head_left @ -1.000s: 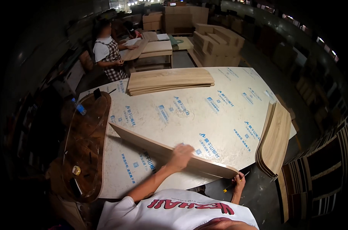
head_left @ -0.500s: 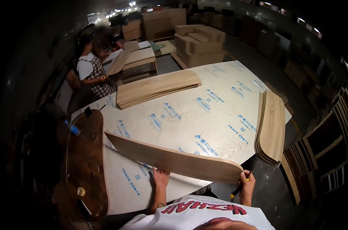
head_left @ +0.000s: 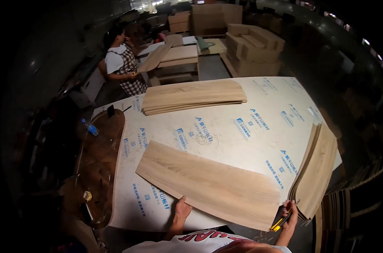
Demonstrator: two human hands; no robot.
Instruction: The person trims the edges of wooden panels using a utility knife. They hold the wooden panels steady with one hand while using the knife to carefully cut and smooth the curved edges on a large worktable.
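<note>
A long light wood-grain board [head_left: 212, 181] with a rounded right end lies tilted across the near part of the white-covered table. Its near edge is gripped by my left hand [head_left: 181, 213], thumb on top and fingers hidden beneath. At the board's right end, my right hand [head_left: 290, 217] is closed around a yellow-and-black utility knife [head_left: 277, 224]. Beside that hand stands a stack of similar boards [head_left: 320, 168] with rounded ends.
Another board stack [head_left: 195, 96] lies on the table's far side [head_left: 225, 126]. A brown curved panel [head_left: 99, 156] on the left carries a water bottle [head_left: 90, 127] and a tape roll [head_left: 87, 195]. A person in a checked apron [head_left: 126, 63] stands beyond, near stacked boxes [head_left: 254, 46].
The board has gone from standing on its edge to lying nearly flat, its broad face up. My left hand now grips its near edge. The view has shifted.
</note>
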